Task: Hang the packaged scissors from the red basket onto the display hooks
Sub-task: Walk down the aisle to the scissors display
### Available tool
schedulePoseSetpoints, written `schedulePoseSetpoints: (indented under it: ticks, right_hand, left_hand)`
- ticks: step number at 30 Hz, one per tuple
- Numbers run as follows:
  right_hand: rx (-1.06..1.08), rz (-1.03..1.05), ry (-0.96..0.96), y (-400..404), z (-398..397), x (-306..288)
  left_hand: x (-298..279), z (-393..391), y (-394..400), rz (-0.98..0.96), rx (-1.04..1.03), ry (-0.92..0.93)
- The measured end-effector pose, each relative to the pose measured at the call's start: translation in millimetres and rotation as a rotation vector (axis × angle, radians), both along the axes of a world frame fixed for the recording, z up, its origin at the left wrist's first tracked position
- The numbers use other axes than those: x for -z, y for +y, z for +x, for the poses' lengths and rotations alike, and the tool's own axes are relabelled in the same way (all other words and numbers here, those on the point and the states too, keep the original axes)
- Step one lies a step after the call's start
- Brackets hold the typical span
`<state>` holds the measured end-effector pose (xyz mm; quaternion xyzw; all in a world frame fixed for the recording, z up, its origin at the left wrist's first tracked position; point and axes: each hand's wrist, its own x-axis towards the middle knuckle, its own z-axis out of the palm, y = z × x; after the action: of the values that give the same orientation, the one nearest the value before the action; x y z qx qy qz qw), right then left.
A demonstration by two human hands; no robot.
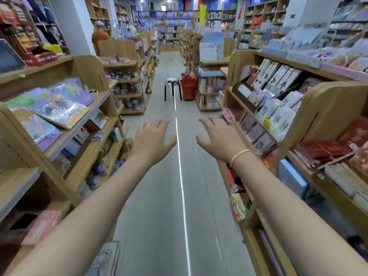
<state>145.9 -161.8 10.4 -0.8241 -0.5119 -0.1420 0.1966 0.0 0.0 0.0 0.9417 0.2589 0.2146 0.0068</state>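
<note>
Red plastic mesh shopping basket is way down the aisle, sitting on the grey floor just beside a small black-legged stool with a white seat, right up against the end of a light wooden shelf unit. Something's poking out of the top of it, but it's too far and blurry to say if those are the packaged scissors. No display hooks anywhere I can pick out either.

So going by this, nothing's hung yet and basically the whole job is left: get to the basket, grab packs, find the hooks.

Both arms are stretched straight out ahead over the aisle, palms down. Left hand has its fingers spread and relaxed, holding nothing. Right hand, with a pale band on the wrist, is the same: loose fingers, empty. They're near each other, apart, well short of the basket.
</note>
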Motion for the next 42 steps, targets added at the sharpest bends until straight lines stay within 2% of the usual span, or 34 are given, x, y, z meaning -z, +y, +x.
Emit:
schedulePoseSetpoints:
  ticks: [3, 6, 10, 13, 16, 21, 27, 32, 38, 42]
  right_hand:
    - [-0.002, -0.146, 0.128, -27, -6, 87]
    - [-0.015, -0.183, 0.231, -60, -31, 174]
    - [-0.048, -0.176, 0.256, -70, -45, 233]
    - [-0.058, -0.200, 0.276, -46, -31, 256]
    - [-0.063, -0.280, 0.297, 4, 3, 270]
    - [-0.049, -0.504, 0.265, 122, 86, 276]
    - [0.010, -0.374, 0.284, 259, 193, 241]
    - [0.036, -0.249, 0.319, 352, 296, 248]
    - [0.102, -0.194, 0.297, 481, 463, 278]
    - [0.097, -0.187, 0.281, 573, 586, 261]
  left_hand:
    - [87, -11, -20, -0.189, 0.049, 0.234]
    - [166, -37, -48, -0.365, 0.068, 0.329]
    - [232, -58, -63, -0.413, 0.098, 0.359]
    - [261, -55, -50, -0.440, 0.043, 0.253]
    - [275, -25, -7, -0.468, -0.029, 0.198]
    - [277, 46, 118, -0.547, -0.088, 0.240]
    - [249, 168, 267, -0.542, -0.055, 0.233]
    - [240, 287, 371, -0.559, -0.020, 0.181]
    - [251, 456, 509, -0.494, 0.007, 0.199]
    - [231, 570, 599, -0.508, 0.005, 0.202]
